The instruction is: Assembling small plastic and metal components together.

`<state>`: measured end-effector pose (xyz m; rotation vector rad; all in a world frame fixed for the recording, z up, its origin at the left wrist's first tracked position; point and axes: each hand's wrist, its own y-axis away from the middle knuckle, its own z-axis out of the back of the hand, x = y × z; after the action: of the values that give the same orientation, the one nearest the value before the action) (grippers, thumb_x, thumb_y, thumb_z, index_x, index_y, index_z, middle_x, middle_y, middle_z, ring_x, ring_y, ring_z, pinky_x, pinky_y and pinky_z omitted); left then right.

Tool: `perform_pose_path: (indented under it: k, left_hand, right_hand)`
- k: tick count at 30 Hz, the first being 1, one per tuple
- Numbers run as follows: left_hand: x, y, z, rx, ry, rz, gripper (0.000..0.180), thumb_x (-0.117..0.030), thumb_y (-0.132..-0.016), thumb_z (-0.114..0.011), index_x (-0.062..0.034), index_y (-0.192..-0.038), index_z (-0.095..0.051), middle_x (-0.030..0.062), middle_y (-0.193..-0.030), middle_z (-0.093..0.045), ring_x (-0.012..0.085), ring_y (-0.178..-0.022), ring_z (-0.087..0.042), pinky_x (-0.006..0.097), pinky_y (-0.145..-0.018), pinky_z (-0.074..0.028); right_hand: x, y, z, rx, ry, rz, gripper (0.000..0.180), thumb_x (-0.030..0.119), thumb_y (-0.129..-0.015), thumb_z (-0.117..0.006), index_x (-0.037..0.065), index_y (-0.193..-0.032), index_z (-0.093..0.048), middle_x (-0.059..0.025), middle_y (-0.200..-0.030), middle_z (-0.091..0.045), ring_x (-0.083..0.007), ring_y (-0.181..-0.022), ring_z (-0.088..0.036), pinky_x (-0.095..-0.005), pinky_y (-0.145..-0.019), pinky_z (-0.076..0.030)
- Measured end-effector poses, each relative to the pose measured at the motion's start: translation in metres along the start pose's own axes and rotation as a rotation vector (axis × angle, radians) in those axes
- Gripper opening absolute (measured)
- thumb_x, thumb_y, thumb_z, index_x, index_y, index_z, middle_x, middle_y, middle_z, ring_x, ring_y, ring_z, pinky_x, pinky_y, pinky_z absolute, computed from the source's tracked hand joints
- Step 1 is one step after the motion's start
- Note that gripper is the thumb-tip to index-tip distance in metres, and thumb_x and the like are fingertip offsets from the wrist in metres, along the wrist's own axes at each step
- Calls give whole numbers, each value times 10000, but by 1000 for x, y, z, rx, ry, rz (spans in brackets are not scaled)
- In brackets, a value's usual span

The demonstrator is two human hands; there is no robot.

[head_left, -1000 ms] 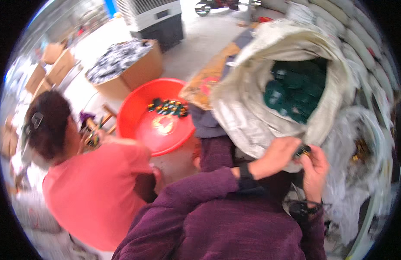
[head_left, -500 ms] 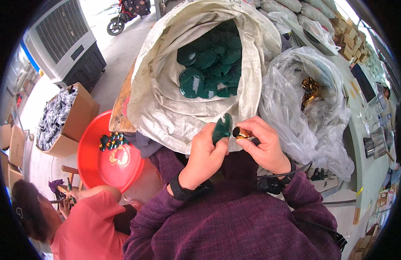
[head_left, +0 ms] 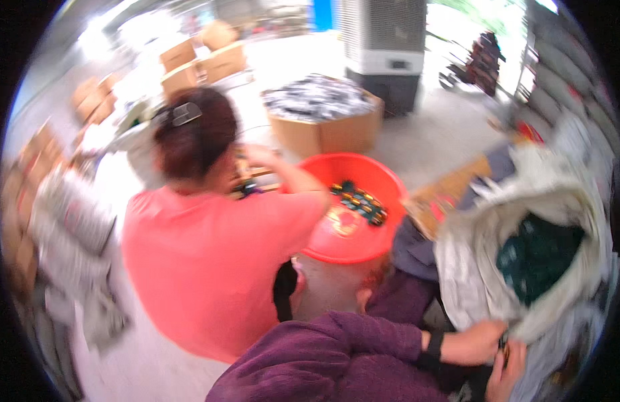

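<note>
My left hand [head_left: 481,342] and my right hand [head_left: 509,370] meet at the lower right edge of the view, against the rim of a big white woven sack [head_left: 471,268]. Both pinch a small dark piece [head_left: 503,346] between them; blur hides its shape. The sack stands open and holds several dark green pieces [head_left: 537,254]. My purple sleeves [head_left: 337,362] fill the bottom of the view.
A person in a pink shirt [head_left: 209,254] bends over just left of me, one arm on a red basin [head_left: 343,234] holding several small dark and gold parts [head_left: 360,201]. Behind stand a filled cardboard box [head_left: 323,127], an air cooler [head_left: 383,47] and stacked cartons [head_left: 196,60].
The view has swung left and away from the sack. My hands, which were in the middle holding a green piece, now sit at the lower right edge. The person in pink fills the centre.
</note>
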<state>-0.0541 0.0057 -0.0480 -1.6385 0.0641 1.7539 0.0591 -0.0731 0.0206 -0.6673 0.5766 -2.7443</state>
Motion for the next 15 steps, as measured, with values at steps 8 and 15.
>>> perform_pose_path:
  k: [8,15]
  left_hand:
    - [16,1,5,-2,-9,37,152,-55,-709,-548,87,-762,-544,279,-763,-564,447,-762,-565,456,-644,-450]
    - [-1,3,22,25,-73,-69,197,-55,-690,-557,79,-816,-486,266,-746,-527,444,-705,-541,466,-614,-439]
  right_hand:
    - [14,-13,4,194,211,80,259,134,-901,-491,-28,-1100,-534,-240,-913,-534,-421,-848,-524,-447,-708,-433]
    - [3,-24,0,228,55,105,238,116,-851,-524,-23,-1046,-527,-227,-907,-522,-391,-824,-523,-434,-698,-417]
